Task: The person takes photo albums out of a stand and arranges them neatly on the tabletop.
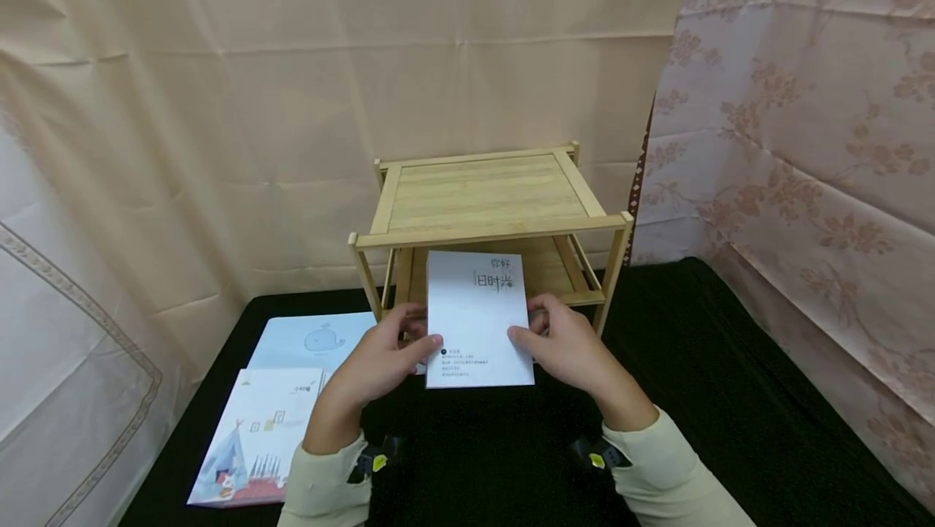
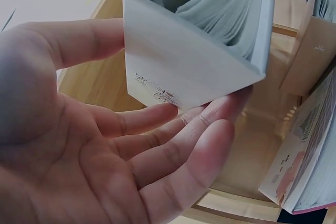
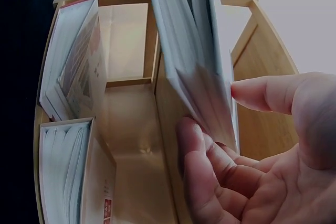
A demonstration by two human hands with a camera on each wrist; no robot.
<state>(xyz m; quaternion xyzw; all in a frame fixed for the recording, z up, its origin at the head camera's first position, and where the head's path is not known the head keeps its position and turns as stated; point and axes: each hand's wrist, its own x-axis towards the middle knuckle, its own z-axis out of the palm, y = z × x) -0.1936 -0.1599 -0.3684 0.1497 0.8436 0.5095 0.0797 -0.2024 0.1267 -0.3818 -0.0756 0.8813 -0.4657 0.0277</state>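
Note:
A white photo album [image 1: 478, 308] with dark lettering on its cover is held upright in front of the wooden shelf. My left hand [image 1: 387, 356] grips its left edge, thumb on the front cover and fingers behind. On the opposite edge, my right hand [image 1: 566, 344] holds it the same way. From the left wrist view, the album [image 2: 173, 61] shows its spine and loosely fanned pages, with the left hand [image 2: 115, 145] around it. The right wrist view shows the page edges of the album [image 3: 202, 77] between the thumb and fingers of my right hand [image 3: 247, 171].
A two-tier wooden shelf [image 1: 489, 190] stands on the dark green cloth [image 1: 730, 397]. Left of it lie a light blue whale album [image 1: 321, 339] and a white tent-pattern album [image 1: 256, 438]. On the shelf's lower level are a patterned album [image 3: 84, 66] and a brown album [image 3: 100, 177].

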